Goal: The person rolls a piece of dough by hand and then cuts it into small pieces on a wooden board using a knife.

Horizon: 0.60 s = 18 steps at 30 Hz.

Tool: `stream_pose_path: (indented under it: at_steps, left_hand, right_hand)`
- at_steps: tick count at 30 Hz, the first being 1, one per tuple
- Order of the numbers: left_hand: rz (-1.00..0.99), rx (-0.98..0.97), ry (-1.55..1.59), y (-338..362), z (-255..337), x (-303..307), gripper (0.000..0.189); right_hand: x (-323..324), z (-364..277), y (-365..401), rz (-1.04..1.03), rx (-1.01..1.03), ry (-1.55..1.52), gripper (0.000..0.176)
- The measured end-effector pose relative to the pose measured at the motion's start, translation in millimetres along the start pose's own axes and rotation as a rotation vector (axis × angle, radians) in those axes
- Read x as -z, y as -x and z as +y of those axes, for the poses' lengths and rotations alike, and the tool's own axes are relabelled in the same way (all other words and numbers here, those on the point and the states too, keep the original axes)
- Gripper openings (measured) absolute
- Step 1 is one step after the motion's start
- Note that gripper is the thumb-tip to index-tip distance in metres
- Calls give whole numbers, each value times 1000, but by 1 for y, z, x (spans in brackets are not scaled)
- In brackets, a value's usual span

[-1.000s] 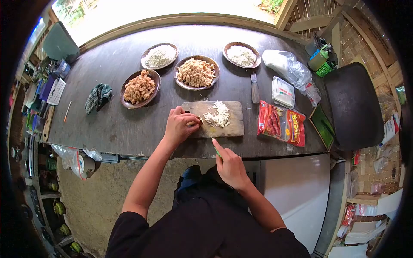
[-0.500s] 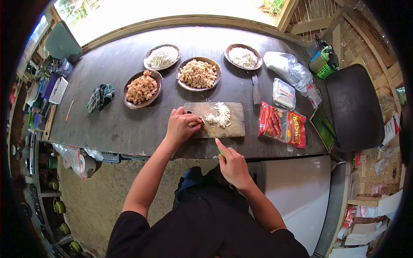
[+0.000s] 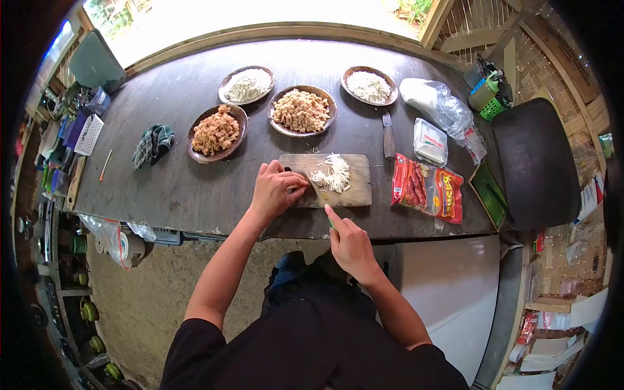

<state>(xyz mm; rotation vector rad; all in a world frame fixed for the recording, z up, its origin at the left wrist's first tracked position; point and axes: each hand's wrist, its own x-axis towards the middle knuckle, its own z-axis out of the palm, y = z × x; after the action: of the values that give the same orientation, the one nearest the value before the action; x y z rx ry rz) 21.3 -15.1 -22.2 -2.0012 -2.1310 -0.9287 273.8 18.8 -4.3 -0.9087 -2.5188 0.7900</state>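
A wooden cutting board (image 3: 357, 195) lies near the table's front edge, with thin pale shreds (image 3: 335, 174) heaped on it. My left hand (image 3: 276, 192) is closed over the board's left side, its fingertips pressed on a small piece that they mostly hide. In my right hand (image 3: 351, 244), at the board's front edge, is a knife with a green handle (image 3: 332, 225); its blade (image 3: 317, 192) slants up towards my left fingertips. Behind the board stand a bowl of light brown chopped pieces (image 3: 301, 111) and a bowl of redder brown pieces (image 3: 216, 133).
Two bowls of white shreds (image 3: 247, 85) (image 3: 368, 86) stand farther back. Right of the board lie a second knife (image 3: 389, 138), a red sausage packet (image 3: 426, 188), a white packet (image 3: 429, 142) and a plastic bag (image 3: 437, 103). A checked cloth (image 3: 153, 147) lies left; a black chair (image 3: 536, 162) stands right.
The knife blade now shows more clearly beside my left fingertips. Both hands have hardly moved, and the whole view has shifted very slightly.
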Motion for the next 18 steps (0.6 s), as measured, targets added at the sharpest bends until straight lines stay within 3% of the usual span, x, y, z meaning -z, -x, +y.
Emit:
stream_pose_path:
  at_steps: [18]
  left_hand:
    - [-14,72,39,-1,-2,-2,11]
  right_hand:
    - [3,2,-2,-1,8,-32,57]
